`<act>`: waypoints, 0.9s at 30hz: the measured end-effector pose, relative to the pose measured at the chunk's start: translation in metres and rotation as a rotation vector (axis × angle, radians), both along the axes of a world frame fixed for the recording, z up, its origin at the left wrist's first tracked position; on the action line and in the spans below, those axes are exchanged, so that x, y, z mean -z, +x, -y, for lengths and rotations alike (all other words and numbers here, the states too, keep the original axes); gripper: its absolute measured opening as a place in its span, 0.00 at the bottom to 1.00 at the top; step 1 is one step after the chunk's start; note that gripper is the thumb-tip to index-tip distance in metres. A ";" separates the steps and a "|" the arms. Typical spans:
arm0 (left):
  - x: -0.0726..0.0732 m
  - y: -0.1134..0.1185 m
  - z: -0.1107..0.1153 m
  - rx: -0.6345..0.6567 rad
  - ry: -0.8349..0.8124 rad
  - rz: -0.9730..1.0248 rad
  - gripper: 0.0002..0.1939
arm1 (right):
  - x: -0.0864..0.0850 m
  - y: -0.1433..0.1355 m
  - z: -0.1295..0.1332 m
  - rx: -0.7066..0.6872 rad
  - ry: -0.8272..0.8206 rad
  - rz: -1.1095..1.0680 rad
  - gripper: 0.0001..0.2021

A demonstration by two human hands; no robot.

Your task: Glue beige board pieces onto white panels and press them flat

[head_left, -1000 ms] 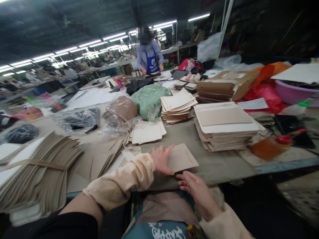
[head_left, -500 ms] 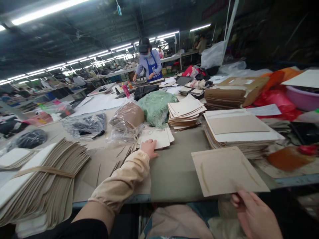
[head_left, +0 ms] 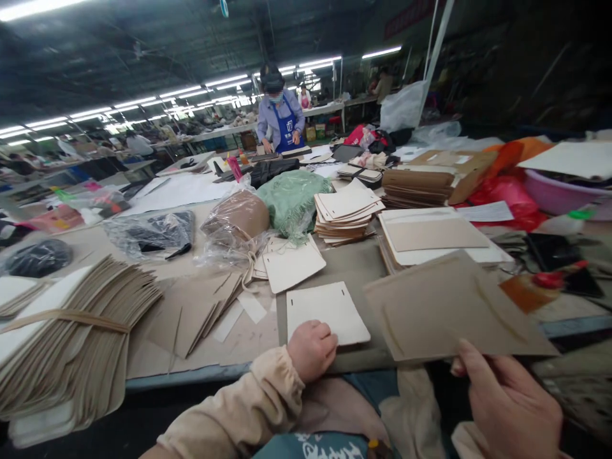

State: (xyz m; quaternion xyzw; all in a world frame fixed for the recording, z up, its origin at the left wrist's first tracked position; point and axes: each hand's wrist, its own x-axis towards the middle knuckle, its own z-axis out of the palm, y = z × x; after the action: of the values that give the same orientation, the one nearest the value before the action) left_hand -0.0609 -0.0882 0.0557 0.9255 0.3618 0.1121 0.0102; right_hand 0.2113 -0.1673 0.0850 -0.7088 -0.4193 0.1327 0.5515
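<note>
Work looks midway: right hand [head_left: 509, 401] pinches a large brown card sheet [head_left: 454, 309] near right; left hand [head_left: 310, 349], fingers curled, touches a small white notched card panel [head_left: 327, 312] near centre, stacks remaining.

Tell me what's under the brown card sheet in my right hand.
The brown card sheet, gripped at its near edge by the right hand, hangs over the table's front edge and overlaps the near corner of a card stack. Whatever lies directly beneath it is covered.
</note>
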 end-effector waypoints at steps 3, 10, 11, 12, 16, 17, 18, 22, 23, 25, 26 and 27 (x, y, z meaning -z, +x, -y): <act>0.013 0.015 0.010 0.046 -0.046 0.037 0.10 | -0.020 0.002 -0.007 -0.088 0.113 0.430 0.12; -0.003 -0.019 0.002 -0.082 -0.187 0.195 0.15 | -0.027 -0.005 -0.028 -0.530 0.368 1.022 0.19; -0.004 -0.026 0.002 -0.140 -0.182 0.194 0.18 | -0.026 -0.007 -0.031 -0.584 0.369 1.051 0.21; -0.003 -0.033 0.003 -0.196 -0.180 0.188 0.22 | -0.025 -0.011 -0.033 -0.622 0.368 1.076 0.22; 0.010 -0.051 0.005 -0.286 -0.225 0.180 0.20 | -0.026 -0.023 -0.039 -0.714 0.349 1.135 0.23; 0.013 -0.053 0.005 -0.276 -0.246 0.193 0.19 | -0.026 -0.025 -0.041 -0.736 0.344 1.139 0.23; 0.015 -0.053 0.004 -0.265 -0.267 0.214 0.18 | -0.026 -0.028 -0.042 -0.757 0.340 1.144 0.23; 0.011 -0.047 -0.003 -0.326 -0.341 0.461 0.16 | -0.024 -0.039 -0.045 -0.788 0.336 1.211 0.20; 0.006 -0.045 -0.006 -0.376 -0.362 0.561 0.15 | -0.024 -0.042 -0.046 -0.789 0.336 1.239 0.19; -0.007 -0.042 -0.010 -0.496 -0.459 0.742 0.15 | -0.024 -0.048 -0.046 -0.802 0.335 1.293 0.18; -0.015 -0.041 -0.011 -0.548 -0.545 0.807 0.17 | -0.025 -0.051 -0.046 -0.812 0.337 1.312 0.18; -0.022 -0.039 -0.012 -0.587 -0.644 0.854 0.18 | -0.026 -0.055 -0.047 -0.826 0.342 1.321 0.17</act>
State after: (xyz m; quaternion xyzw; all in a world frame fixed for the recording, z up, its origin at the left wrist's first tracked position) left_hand -0.1002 -0.0757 0.0776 0.6109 0.5812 0.3565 0.4023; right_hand 0.1567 -0.1206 0.1107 -0.3338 -0.9027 -0.1876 0.1962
